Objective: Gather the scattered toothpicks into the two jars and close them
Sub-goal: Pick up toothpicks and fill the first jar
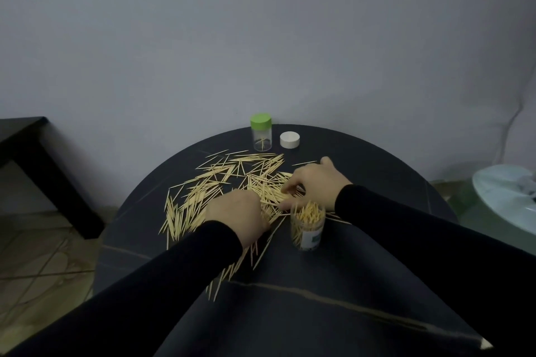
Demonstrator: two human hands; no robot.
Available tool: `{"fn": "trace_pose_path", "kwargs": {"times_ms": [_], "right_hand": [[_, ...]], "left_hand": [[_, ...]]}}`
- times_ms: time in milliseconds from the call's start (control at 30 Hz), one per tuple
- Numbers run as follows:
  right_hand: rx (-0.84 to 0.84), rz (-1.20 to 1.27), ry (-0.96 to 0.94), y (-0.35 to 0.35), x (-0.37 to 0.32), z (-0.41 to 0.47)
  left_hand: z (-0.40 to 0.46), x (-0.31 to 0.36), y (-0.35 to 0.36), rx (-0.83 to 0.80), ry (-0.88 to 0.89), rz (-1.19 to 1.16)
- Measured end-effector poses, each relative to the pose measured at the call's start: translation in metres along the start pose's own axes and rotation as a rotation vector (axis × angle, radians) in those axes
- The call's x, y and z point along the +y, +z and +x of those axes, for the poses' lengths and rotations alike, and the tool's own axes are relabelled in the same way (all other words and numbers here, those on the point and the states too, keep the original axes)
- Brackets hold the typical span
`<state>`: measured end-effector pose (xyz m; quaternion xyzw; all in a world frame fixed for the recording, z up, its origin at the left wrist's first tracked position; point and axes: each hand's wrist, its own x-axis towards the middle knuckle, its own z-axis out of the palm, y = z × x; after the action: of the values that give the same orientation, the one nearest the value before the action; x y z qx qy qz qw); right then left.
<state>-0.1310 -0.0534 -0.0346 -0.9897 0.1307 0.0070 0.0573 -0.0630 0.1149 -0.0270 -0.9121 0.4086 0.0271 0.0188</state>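
Pinching at the toothpicks (232, 182) with thumb and forefinger, the right hand (314, 182) works the heap's right side; whether it has caught any, I cannot tell. Beside it the left hand (236, 213) rests knuckles-up, fingers curled down into the pile. An open jar (308, 226), nearly full, stands just in front of the right hand. Farther back, a green-lidded jar (261, 136) and a loose white lid (289, 140) sit on the dark round table (362, 269).

Dim, flat light; soft focus; wide-angle bending at edges.
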Motion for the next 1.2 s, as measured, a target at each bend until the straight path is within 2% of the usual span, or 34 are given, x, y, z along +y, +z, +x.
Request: {"fn": "trace_pose_path", "kwargs": {"times_ms": [167,333,467,800,1000,1200], "right_hand": [[0.049,-0.024,0.003,0.005,0.001,-0.012],[0.026,-0.036,0.071,0.003,0.005,-0.022],[0.090,-0.067,0.128,0.002,0.004,-0.030],[0.152,0.091,0.284,-0.009,0.008,-0.044],[0.124,0.238,0.343,-0.011,0.008,-0.051],[0.118,0.237,0.351,-0.007,0.005,-0.050]], "left_hand": [[0.004,-0.001,0.004,0.083,0.016,-0.019],[0.005,0.001,0.005,0.111,0.036,-0.030],[0.004,0.000,0.006,0.155,0.023,-0.060],[0.001,-0.005,-0.003,0.180,0.023,-0.064],[-0.002,-0.001,-0.004,0.168,0.063,-0.056],[0.001,-0.001,-0.002,0.222,0.077,-0.100]]}}
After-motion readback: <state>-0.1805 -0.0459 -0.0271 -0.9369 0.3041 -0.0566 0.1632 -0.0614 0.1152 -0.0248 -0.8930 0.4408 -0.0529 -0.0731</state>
